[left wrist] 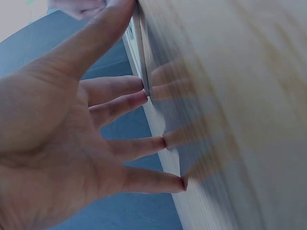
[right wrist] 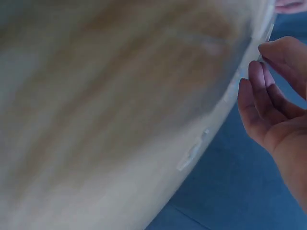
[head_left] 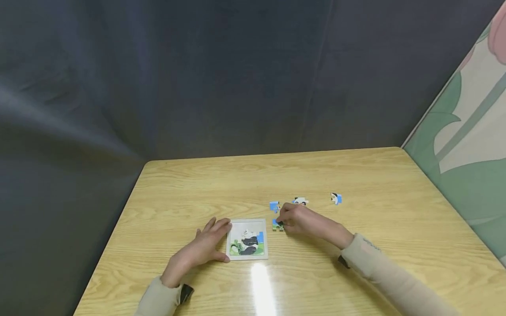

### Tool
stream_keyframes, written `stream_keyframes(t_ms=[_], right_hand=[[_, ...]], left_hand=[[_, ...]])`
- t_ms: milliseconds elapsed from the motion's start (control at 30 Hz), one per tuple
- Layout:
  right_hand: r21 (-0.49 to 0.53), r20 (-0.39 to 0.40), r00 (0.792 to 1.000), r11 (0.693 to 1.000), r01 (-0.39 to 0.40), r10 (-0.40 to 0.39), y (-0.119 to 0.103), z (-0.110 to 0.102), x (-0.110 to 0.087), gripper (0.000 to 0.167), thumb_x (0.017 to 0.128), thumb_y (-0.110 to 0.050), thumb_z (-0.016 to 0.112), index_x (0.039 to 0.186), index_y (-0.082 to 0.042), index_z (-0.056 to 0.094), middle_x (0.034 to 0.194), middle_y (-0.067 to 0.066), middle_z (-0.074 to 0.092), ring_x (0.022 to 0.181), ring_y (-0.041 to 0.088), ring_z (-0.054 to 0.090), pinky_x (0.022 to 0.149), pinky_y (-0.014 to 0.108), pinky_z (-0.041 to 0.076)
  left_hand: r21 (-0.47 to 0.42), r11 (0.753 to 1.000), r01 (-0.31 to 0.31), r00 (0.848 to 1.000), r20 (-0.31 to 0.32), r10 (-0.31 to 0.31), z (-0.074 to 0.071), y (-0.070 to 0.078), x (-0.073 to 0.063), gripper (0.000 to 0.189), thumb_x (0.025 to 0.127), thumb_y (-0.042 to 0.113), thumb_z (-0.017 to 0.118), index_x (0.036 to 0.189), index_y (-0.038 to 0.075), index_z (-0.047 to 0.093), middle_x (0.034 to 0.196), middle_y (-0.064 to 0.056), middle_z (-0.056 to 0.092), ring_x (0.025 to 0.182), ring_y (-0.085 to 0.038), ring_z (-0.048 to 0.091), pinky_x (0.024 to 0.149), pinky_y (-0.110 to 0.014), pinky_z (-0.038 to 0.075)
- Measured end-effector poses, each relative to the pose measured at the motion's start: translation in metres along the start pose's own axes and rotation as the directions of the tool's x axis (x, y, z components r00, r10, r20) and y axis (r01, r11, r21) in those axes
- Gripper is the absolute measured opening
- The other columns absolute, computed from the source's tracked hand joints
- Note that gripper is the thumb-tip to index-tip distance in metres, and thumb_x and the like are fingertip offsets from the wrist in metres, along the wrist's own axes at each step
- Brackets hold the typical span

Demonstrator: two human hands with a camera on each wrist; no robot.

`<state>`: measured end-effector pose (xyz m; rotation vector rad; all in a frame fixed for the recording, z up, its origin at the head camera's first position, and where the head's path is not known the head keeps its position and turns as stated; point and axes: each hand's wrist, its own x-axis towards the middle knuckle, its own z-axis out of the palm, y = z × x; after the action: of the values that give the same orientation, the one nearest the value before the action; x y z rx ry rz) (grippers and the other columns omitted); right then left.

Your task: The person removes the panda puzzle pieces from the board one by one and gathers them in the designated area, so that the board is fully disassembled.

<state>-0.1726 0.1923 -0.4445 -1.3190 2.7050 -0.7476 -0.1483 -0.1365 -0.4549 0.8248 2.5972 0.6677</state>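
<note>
A square puzzle tray [head_left: 228, 239] with a pale rim lies on the table, partly filled with pieces of a panda picture [head_left: 250, 245]. My left hand [head_left: 203, 248] rests at its left side, thumb by the lower corner and forefinger by the upper one. In the left wrist view that hand [left wrist: 91, 139] has straight, spread fingers, some touching the tabletop. To the right of the tray, my right hand [head_left: 303, 221] pinches a blue and green puzzle piece [head_left: 275, 226] at the table. Its fingertips hide part of the piece.
Beyond the right hand lie a blue piece [head_left: 274, 206], a panda-face piece [head_left: 301, 201] and, farther right, a white and blue piece [head_left: 337, 199]. The wooden table [head_left: 189, 188] ends at a dark curtain [head_left: 237, 87]. A leaf-patterned panel [head_left: 470, 145] stands at the right.
</note>
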Motion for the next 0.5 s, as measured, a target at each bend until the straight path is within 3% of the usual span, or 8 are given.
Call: stream_keyframes(t_ms=[300, 400, 500], right_hand=[[0.016, 0.031, 0.998, 0.998, 0.062, -0.063, 0.003, 0.011, 0.001, 0.025, 0.081, 0.011, 0.063, 0.100, -0.001, 0.074, 0.092, 0.006, 0.060, 0.081, 0.010, 0.054, 0.068, 0.014, 0.048], [-0.003, -0.016, 0.996, 0.996, 0.084, -0.084, -0.003, 0.013, 0.006, 0.026, 0.081, 0.014, 0.062, 0.098, -0.001, 0.074, 0.091, 0.007, 0.060, 0.080, 0.011, 0.054, 0.066, 0.014, 0.048], [-0.023, -0.095, 0.994, 0.998, 0.057, -0.059, -0.017, 0.016, 0.016, 0.023, 0.081, 0.013, 0.066, 0.099, 0.000, 0.073, 0.092, 0.007, 0.062, 0.080, 0.012, 0.057, 0.066, 0.015, 0.049]], left_hand=[[-0.002, 1.000, 0.008, 1.000, 0.006, -0.008, 0.001, -0.001, -0.003, 0.090, 0.073, 0.030, 0.081, 0.146, 0.001, 0.037, 0.156, -0.013, 0.026, 0.141, -0.049, 0.011, 0.093, -0.081, 0.016], [0.004, 1.000, 0.020, 1.000, 0.010, -0.020, -0.001, -0.004, -0.004, 0.090, 0.073, 0.029, 0.081, 0.146, 0.002, 0.037, 0.156, -0.012, 0.026, 0.142, -0.048, 0.010, 0.094, -0.081, 0.016], [0.022, 0.999, 0.024, 1.000, 0.007, -0.024, -0.004, -0.007, -0.005, 0.090, 0.072, 0.029, 0.082, 0.146, 0.002, 0.038, 0.156, -0.012, 0.027, 0.142, -0.048, 0.011, 0.094, -0.081, 0.017]])
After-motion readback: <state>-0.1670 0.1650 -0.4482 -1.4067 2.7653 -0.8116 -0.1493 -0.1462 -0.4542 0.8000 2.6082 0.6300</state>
